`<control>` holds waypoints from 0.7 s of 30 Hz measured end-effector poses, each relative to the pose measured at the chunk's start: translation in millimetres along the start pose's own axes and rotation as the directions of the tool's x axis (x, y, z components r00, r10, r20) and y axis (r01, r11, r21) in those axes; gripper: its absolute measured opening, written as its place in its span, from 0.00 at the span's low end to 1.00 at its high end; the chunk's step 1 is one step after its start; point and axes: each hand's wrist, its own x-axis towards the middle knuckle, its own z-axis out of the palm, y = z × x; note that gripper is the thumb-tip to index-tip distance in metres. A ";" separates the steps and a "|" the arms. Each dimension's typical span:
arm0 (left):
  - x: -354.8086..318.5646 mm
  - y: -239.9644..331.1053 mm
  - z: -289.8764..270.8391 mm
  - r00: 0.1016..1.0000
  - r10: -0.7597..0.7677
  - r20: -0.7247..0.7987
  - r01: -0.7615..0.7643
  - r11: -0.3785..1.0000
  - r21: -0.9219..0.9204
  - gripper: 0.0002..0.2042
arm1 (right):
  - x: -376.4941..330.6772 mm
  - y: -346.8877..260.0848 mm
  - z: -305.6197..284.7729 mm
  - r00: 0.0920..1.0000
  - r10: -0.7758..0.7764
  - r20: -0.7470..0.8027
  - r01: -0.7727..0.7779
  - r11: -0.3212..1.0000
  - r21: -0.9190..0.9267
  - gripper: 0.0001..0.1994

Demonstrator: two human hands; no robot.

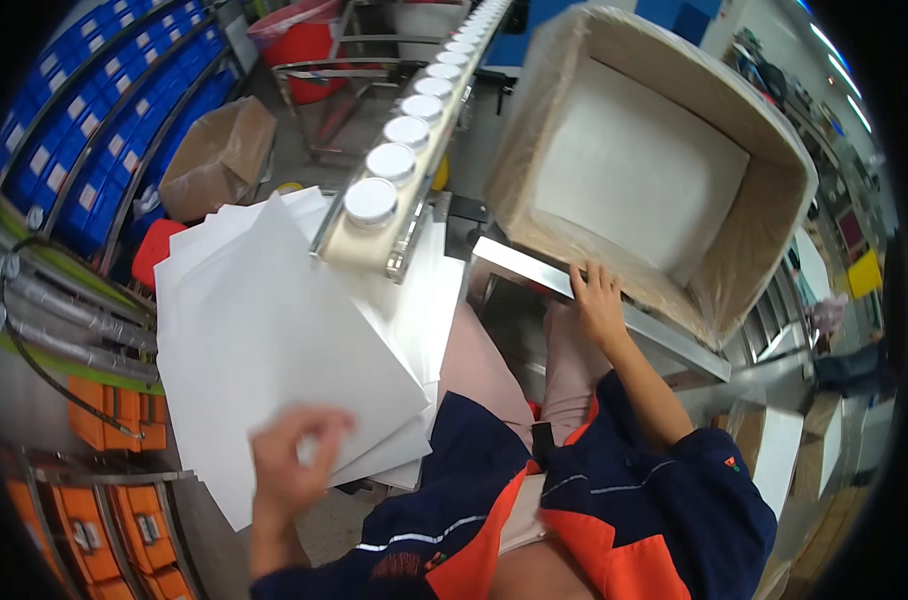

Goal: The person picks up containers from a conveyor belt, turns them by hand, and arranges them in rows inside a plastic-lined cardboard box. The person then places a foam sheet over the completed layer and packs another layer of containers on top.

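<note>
My left hand [299,455], somewhat blurred, is over the lower edge of a loose stack of large white sheets [264,310]. Its fingers are bent, with a gap to the thumb and nothing visible between them. On the metal rail [664,340] in front of a large carton [549,190], my right hand [598,300] lies with fingers spread. The carton has a clear plastic liner, and a white sheet [639,165] covers its bottom. Round white-lidded containers [371,202] stand in a row on a narrow conveyor [359,248], whose near end reaches over the sheets.
Blue bins [74,120] fill a rack at the left, with orange bins [84,525] below. An open carton [219,160] and a red tub [304,60] stand behind the sheets. A metal roller track [774,325] runs right of the large carton.
</note>
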 end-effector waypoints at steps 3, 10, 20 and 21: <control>127.1 6.3 0.9 0.903 0.069 -0.423 -0.079 0.997 -0.005 0.24 | -2.6 13.6 15.8 0.998 -0.008 -0.068 0.003 0.998 -0.061 0.32; 294.5 -59.8 79.4 0.933 -0.188 -0.308 0.353 0.650 0.673 0.45 | -24.0 14.9 -16.9 0.994 -0.087 0.059 0.086 0.996 0.019 0.34; 315.0 -86.0 81.3 0.934 -0.153 -0.323 0.354 0.517 0.779 0.31 | 253.8 -30.7 -153.1 0.841 -0.380 -0.386 0.537 0.499 0.680 0.36; 316.8 -81.4 83.8 0.936 -0.157 -0.315 0.347 0.562 0.751 0.31 | 297.8 -39.9 -139.0 0.773 -0.423 -0.473 0.634 0.526 0.567 0.41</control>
